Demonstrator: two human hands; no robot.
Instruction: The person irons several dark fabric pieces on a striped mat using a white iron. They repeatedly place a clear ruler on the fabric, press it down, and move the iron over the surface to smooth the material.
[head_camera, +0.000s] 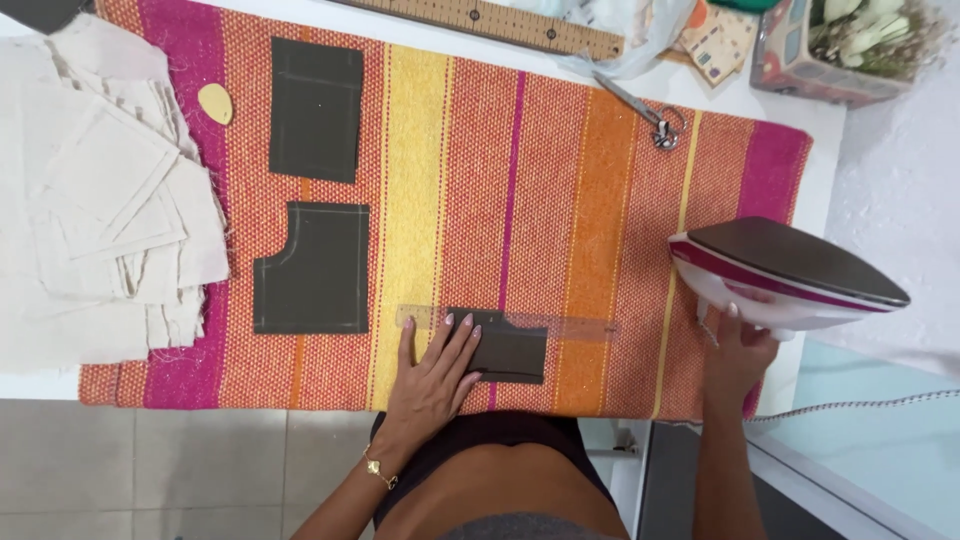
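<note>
My left hand (436, 368) lies flat on a clear plastic ruler (560, 324) and a small dark fabric piece (512, 352), pressing both onto the striped orange, yellow and magenta cloth (520, 180). My right hand (738, 352) grips the handle of a white and magenta iron (780, 270), lifted off the cloth at its right end with the dark soleplate facing up. Two more dark fabric pieces lie to the left: a rectangular one (316, 110) and one with a curved cutout (312, 268).
A pile of cream fabric pieces (100, 200) sits at the left with a yellow chalk (215, 103) beside it. A wooden ruler (500, 22), scissors (645, 112), a plastic bag and a box with pale items (850, 45) stand along the far edge.
</note>
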